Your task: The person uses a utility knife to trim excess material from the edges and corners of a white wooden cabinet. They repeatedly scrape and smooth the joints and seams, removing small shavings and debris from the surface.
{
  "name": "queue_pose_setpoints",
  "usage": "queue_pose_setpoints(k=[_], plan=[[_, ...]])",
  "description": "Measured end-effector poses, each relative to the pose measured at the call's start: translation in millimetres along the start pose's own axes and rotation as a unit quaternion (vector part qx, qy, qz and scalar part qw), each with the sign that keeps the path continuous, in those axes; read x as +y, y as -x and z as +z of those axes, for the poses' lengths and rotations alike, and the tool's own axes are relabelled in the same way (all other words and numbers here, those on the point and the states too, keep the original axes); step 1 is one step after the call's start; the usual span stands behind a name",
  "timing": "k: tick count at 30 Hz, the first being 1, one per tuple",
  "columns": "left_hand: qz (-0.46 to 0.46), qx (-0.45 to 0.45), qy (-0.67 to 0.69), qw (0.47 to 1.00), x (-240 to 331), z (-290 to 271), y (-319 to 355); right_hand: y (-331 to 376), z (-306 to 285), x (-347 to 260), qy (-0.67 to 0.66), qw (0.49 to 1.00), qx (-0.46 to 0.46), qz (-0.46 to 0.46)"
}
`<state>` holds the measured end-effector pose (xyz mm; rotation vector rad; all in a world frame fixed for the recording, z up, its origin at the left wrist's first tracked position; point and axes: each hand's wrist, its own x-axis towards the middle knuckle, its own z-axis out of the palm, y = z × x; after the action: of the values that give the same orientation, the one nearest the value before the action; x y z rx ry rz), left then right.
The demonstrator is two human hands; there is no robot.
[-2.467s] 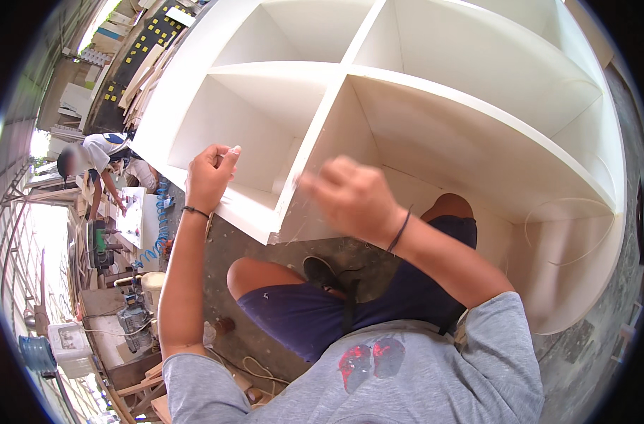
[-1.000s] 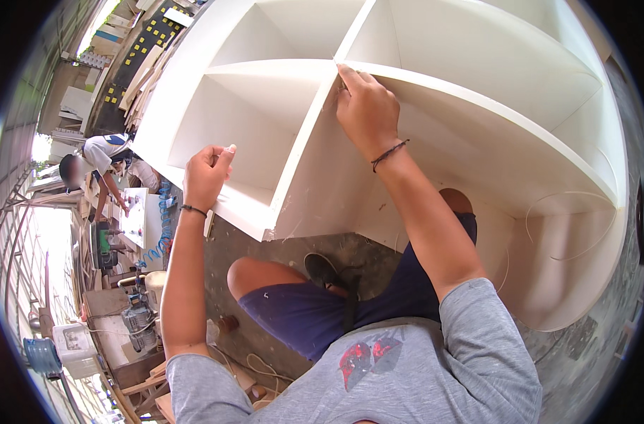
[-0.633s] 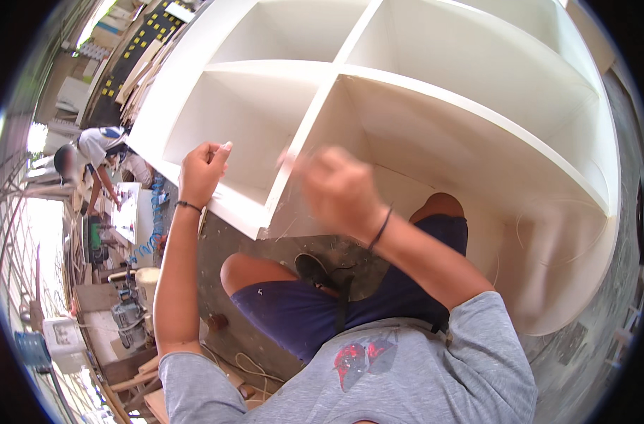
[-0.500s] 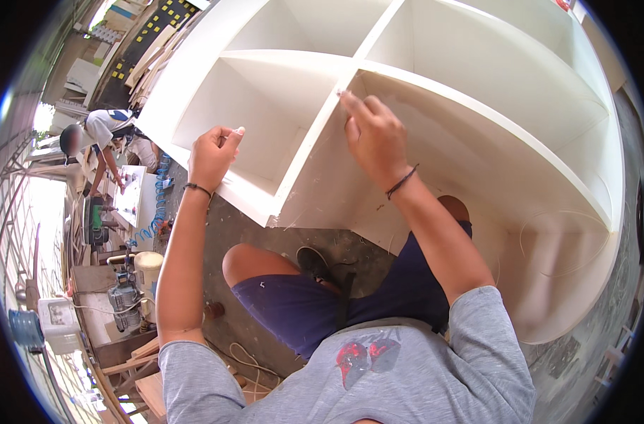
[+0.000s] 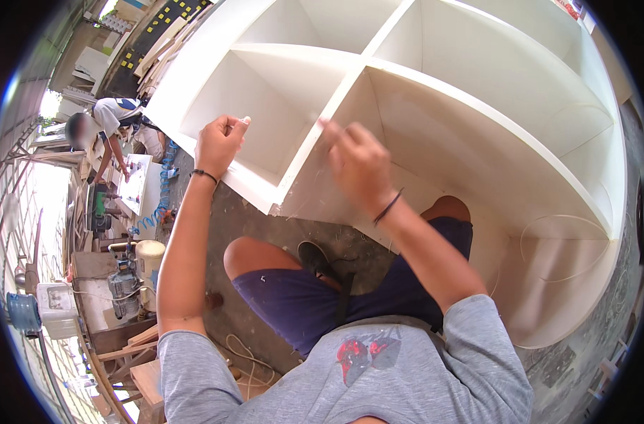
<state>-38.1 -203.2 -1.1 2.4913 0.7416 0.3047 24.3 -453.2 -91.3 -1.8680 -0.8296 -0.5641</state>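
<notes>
A large white shelf unit (image 5: 435, 86) with square compartments stands before me. My left hand (image 5: 220, 145) is closed in a pinch, and a small white piece (image 5: 246, 120) shows at its fingertips, over the near left compartment. My right hand (image 5: 359, 161) is smeared by motion, its fingers curled together and their tips at the front edge of an upright divider (image 5: 310, 144). Whatever those fingertips hold, if anything, is too small and blurred to name. Down at its near end, the divider's corner (image 5: 276, 210) looks rough and chipped.
A thin pale strip (image 5: 548, 275) curls at the unit's right side. My knees are bent close below the unit. On the left, another person (image 5: 117, 116) bends over a white board (image 5: 139, 185); a blue coiled hose (image 5: 163, 201) and a compressor-like machine (image 5: 126, 290) stand nearby.
My right hand has moved along the divider's edge toward me and slightly left. My left hand stays nearly in place, still pinching the small white piece. The view has shifted slightly.
</notes>
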Motion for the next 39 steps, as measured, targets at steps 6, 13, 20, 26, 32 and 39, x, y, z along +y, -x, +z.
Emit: queue_pose_setpoints(k=[6,13,20,26,32,39], plan=[[0.048,0.007,0.048,0.998,-6,8,-7,46,-26,-67,-0.172,0.983,-0.067,0.018],[0.184,-0.18,0.009,0.966,79,27,62,-3,-169,24,-0.019,0.989,0.085,0.124],[0.284,-0.133,-0.106,0.944,123,62,15,1,-384,152,0.336,0.904,0.163,0.208],[0.535,0.016,-0.128,0.835,147,101,-57,15,-393,177,0.346,0.897,0.056,0.27],[0.435,-0.107,0.006,0.894,144,117,-85,11,-393,182,0.3,0.908,-0.008,0.291],[0.438,-0.083,0.029,0.895,160,124,-80,21,-415,187,0.286,0.895,0.01,0.342]])
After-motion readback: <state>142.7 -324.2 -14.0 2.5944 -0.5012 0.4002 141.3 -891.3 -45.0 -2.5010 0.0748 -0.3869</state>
